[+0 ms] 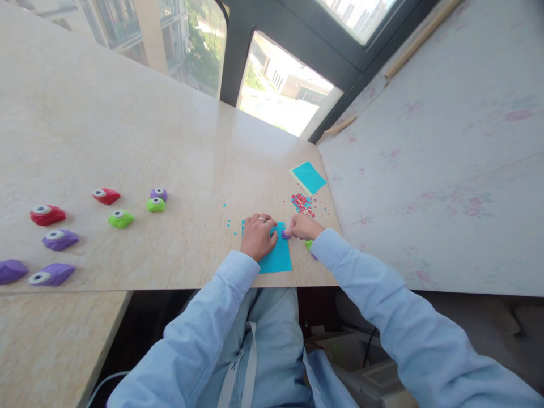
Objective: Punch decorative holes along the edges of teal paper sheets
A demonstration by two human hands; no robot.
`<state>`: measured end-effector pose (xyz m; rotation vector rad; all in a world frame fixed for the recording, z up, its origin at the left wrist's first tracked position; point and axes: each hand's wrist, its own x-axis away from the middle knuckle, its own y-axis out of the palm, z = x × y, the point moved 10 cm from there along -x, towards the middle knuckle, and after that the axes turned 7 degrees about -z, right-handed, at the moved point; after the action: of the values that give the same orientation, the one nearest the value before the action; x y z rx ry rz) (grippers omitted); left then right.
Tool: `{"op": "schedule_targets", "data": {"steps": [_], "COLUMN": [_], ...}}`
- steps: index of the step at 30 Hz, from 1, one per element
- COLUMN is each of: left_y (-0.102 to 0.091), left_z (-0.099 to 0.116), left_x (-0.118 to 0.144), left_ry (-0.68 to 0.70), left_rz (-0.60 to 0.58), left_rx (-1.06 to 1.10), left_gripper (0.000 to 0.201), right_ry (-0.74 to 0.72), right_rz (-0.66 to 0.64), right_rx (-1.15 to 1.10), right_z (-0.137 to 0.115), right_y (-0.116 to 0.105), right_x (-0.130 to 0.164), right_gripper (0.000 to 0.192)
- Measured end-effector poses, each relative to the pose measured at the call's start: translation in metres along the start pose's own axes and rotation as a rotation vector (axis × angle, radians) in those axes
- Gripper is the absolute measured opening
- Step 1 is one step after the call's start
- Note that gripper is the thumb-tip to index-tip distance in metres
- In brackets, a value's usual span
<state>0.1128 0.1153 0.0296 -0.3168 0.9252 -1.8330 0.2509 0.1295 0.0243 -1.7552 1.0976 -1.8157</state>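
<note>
A sheet of blue paper [276,262] lies near the table's front edge. My left hand [258,233] rests on it with fingers spread, pressing it against the tabletop. At the sheet's upper right edge, my right hand [304,226] is closed on a small purple paper punch [285,234], which my fingers partly cover. Close to my right wrist, a green punch [309,245] is mostly hidden by the sleeve, with a bit of purple below it. Beyond my right hand is a pile of red, blue and white paper bits [301,203].
Several punches stand at left, among them a red one [47,215], a purple one [60,239] and a green one [121,219]. A blue paper stack [309,177] lies by the papered wall [425,170]. Blue bits [228,221] dot the table. Windows are behind.
</note>
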Motion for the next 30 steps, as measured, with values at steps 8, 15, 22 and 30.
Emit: {"op": "schedule_targets", "data": {"steps": [8, 15, 22, 30], "left_y": [-0.002, -0.002, -0.002, -0.002], "left_z": [-0.001, -0.002, -0.003, -0.004], "left_x": [-0.001, -0.001, -0.001, -0.001], "left_ry": [-0.007, -0.008, -0.003, -0.002], "left_rz": [0.008, 0.022, 0.033, 0.040], "left_rx": [0.017, 0.014, 0.006, -0.005], "left_gripper": [0.017, 0.017, 0.016, 0.016], "right_ry": [-0.019, -0.216, -0.383, -0.302], "right_rz": [-0.008, 0.151, 0.334, 0.423], "right_rx": [-0.132, -0.388, 0.080, 0.053], "right_z": [0.011, 0.021, -0.007, 0.002], "right_y": [0.003, 0.002, 0.003, -0.017], "right_x": [0.004, 0.017, 0.037, 0.067], "right_gripper": [0.031, 0.020, 0.021, 0.028]}}
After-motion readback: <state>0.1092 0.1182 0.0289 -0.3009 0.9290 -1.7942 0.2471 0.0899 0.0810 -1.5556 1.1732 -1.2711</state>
